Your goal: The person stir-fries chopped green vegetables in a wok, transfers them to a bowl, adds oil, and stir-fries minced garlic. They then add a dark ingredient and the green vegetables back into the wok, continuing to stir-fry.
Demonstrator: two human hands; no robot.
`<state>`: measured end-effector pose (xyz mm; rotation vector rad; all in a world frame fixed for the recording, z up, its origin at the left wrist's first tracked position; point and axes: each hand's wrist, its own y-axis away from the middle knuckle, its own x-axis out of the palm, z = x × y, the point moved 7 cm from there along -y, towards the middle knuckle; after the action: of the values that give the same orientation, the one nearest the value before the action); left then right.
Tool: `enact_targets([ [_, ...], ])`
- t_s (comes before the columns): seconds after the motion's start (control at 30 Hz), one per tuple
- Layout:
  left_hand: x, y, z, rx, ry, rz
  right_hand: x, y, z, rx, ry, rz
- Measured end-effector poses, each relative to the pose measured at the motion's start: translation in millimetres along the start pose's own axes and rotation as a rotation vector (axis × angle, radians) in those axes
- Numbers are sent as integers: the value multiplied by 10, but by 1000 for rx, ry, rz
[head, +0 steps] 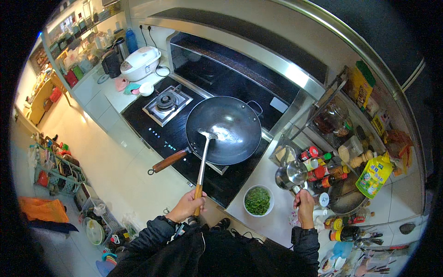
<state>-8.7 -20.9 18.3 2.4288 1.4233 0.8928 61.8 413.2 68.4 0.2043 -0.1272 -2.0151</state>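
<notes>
A dark wok (238, 121) with a wooden handle sits on the right side of a black glass gas hob (145, 117). My left hand (188, 205) grips the wooden end of a metal wok spatula (205, 161), whose blade rests inside the wok. At the right, my right hand (304, 204) is closed round the handle of a small metal pot with a spout (284, 177), held over the counter near the bottles. What the pot contains cannot be made out. Between the hands, a white bowl (246, 204) of chopped green vegetables (258, 200) stands on the counter.
Sauce bottles and jars (320, 173) crowd the right counter, with a yellow pouch (374, 176) beside them. A metal rack (325, 104) stands behind. A bare burner (166, 101) is left of the wok. A white rice cooker (140, 64) sits at the back left.
</notes>
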Motion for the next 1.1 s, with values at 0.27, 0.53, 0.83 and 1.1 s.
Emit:
enact_targets([
  [0.27, -177, 195, -24, 38, -70, 30, 849, -256, 545, 1, 207, 217],
  [0.53, -313, 272, 49, 64, -84, 86, 1359, -624, 758, -126, 483, 301],
  [0.83, -383, 342, 10, 35, -89, 57, 1494, -893, 792, -316, 637, 283],
  [1.1, -369, 348, -41, 41, -60, 100, 1499, -935, 899, -366, 757, 246],
])
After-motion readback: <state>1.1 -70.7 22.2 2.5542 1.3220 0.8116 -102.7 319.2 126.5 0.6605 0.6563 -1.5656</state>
